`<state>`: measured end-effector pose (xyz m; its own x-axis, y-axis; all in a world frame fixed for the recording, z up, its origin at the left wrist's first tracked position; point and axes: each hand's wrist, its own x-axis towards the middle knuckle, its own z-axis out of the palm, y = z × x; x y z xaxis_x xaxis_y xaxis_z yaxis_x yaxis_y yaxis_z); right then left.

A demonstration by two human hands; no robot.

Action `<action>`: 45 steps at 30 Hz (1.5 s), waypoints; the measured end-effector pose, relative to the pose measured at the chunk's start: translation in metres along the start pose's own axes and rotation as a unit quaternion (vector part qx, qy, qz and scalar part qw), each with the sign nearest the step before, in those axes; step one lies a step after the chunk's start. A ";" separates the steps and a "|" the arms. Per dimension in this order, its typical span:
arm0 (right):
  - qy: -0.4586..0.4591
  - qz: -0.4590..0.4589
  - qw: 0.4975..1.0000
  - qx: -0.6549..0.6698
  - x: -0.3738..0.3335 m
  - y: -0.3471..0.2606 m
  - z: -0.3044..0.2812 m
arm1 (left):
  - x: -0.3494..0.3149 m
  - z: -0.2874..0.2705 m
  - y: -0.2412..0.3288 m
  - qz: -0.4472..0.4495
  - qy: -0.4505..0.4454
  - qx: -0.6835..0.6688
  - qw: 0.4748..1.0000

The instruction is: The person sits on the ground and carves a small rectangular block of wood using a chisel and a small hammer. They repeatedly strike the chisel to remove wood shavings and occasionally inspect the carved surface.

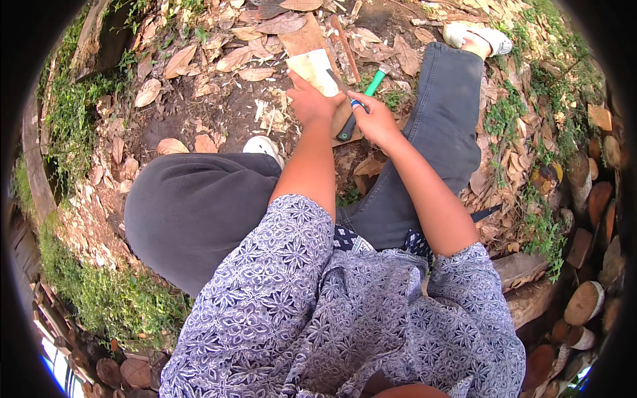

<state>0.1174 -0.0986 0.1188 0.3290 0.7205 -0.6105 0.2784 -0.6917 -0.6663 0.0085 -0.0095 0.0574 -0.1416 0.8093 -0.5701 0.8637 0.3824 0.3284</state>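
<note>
A pale, flat piece of wood [313, 68] lies ahead of me on a longer brown board [307, 38]. My left hand [313, 101] grips its near left side, the thumb reaching toward a dark blade. My right hand [376, 121] is closed round a blue-handled bladed tool [359, 106], whose dark, narrow blade rests over the pale wood's right side. Whether it is a knife or a chisel cannot be made out. Beside the right hand, a tool with a green and black handle [375, 82] lies slanted, partly under the fingers.
Dry leaves [179, 62] and wood chips [271, 116] cover the soil. A narrow reddish-brown stick [345, 48] lies beyond the hands. My bent left leg [192, 212] and outstretched right leg [448, 106] flank the work. Cut logs [584, 303] are stacked at right; a weathered log [99, 40] stands far left.
</note>
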 end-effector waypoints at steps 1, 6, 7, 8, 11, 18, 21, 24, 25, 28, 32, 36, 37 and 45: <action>0.007 -0.006 1.000 0.002 0.001 0.003 0.002 | -0.002 0.000 0.002 -0.001 -0.006 -0.002 1.000; 0.028 -0.028 0.999 0.001 0.010 -0.003 0.013 | 0.000 -0.003 0.002 -0.002 -0.010 -0.019 1.000; 0.028 -0.025 0.999 -0.003 0.010 -0.005 0.015 | 0.002 -0.001 0.002 -0.001 -0.008 -0.018 1.000; 0.027 -0.010 1.000 -0.007 0.011 -0.004 0.017 | 0.002 0.000 0.001 0.001 -0.007 -0.015 1.000; 0.036 -0.007 0.999 0.024 0.015 -0.005 0.026 | 0.006 0.004 -0.001 0.006 0.006 -0.005 1.000; 0.069 0.010 0.995 0.069 0.098 -0.069 0.018 | -0.004 -0.004 0.003 0.008 -0.029 -0.002 1.000; 0.037 -0.042 0.994 0.094 0.095 -0.074 0.005 | 0.001 -0.004 -0.003 -0.001 -0.028 -0.004 1.000; -0.003 0.019 0.992 0.121 0.067 -0.063 -0.018 | 0.001 -0.005 -0.001 -0.005 -0.025 -0.021 0.999; -0.030 0.036 0.993 0.109 0.056 -0.053 -0.024 | 0.001 -0.005 -0.002 -0.003 -0.024 -0.023 0.999; -0.084 0.069 0.990 0.088 0.027 -0.024 -0.028 | 0.002 -0.001 -0.002 0.011 -0.015 -0.023 1.000; -0.078 0.083 0.990 0.078 0.009 -0.019 -0.022 | 0.002 -0.005 -0.003 0.000 -0.029 -0.034 0.999; -0.060 0.062 0.995 0.047 0.013 -0.020 -0.016 | 0.001 -0.005 -0.001 0.004 -0.017 -0.022 1.000; -0.035 0.034 0.998 0.039 0.016 -0.016 -0.010 | 0.002 -0.006 -0.002 0.004 -0.019 -0.021 1.000; -0.001 0.063 0.996 0.070 0.014 -0.029 -0.001 | -0.001 -0.003 0.005 0.005 -0.003 -0.004 1.000</action>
<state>0.1150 -0.0683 0.1299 0.3518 0.6290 -0.6932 0.1068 -0.7627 -0.6378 0.0116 -0.0072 0.0615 -0.1302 0.8098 -0.5720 0.8613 0.3782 0.3394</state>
